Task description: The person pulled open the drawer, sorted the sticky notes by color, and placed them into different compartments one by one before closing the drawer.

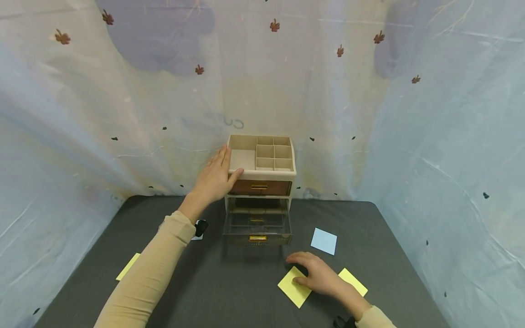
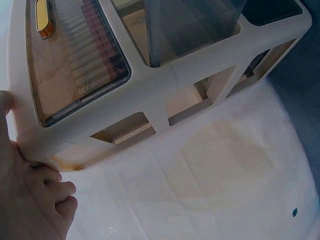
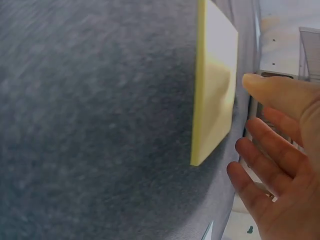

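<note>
My left hand (image 1: 214, 178) rests against the upper left side of a cream desktop drawer organizer (image 1: 266, 175), fingers straight along its wall and thumb on the front edge. The brown-tinted upper drawer (image 1: 246, 187) is closed. Below it, a clear drawer (image 1: 238, 223) with a gold handle is pulled out. Over a yellow sticky note pad (image 1: 292, 294) hovers my right hand (image 1: 324, 277), fingers spread and bent a little. In the right wrist view the pad (image 3: 217, 95) lies on the table beside the thumb, with a gap between them.
A blue sticky note pad (image 1: 324, 241) lies right of the organizer. Another yellow pad (image 1: 353, 281) is partly behind the right wrist. At left, a yellow pad (image 1: 128, 267) and a pale blue one (image 1: 198, 237) are partly covered by the left arm. A patterned curtain (image 1: 262, 91) hangs behind the dark table (image 1: 229, 291).
</note>
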